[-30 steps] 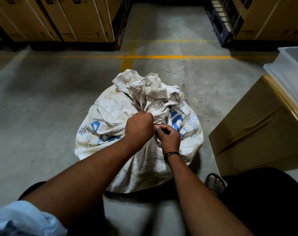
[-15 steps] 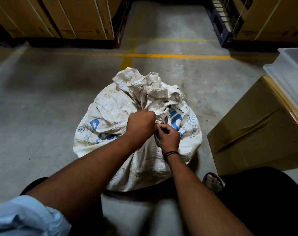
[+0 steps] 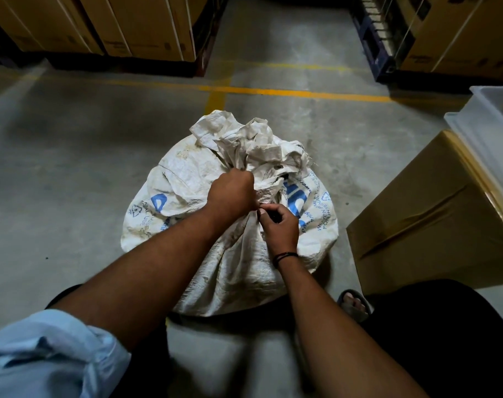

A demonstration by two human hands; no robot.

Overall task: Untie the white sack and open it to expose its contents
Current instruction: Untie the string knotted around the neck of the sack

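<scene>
1. A grey concrete floor (image 3: pixel 72 168) carries a yellow painted line (image 3: pixel 302 91) across its far part, with a short yellow stub (image 3: pixel 216 101) branching off it toward the near side.
2. Tall brown cardboard cartons (image 3: pixel 115 24) stand in a row along the floor's far left edge, on a dark pallet (image 3: pixel 124 64).
3. More brown strapped cartons (image 3: pixel 460 33) fill the far right corner, on a dark blue plastic pallet (image 3: pixel 373 44).
4. A large brown taped cardboard box (image 3: pixel 431 219) sits at the floor's right edge, tilted in view.
5. A translucent white plastic tub (image 3: pixel 488 124) touches that box's upper right side.
</scene>
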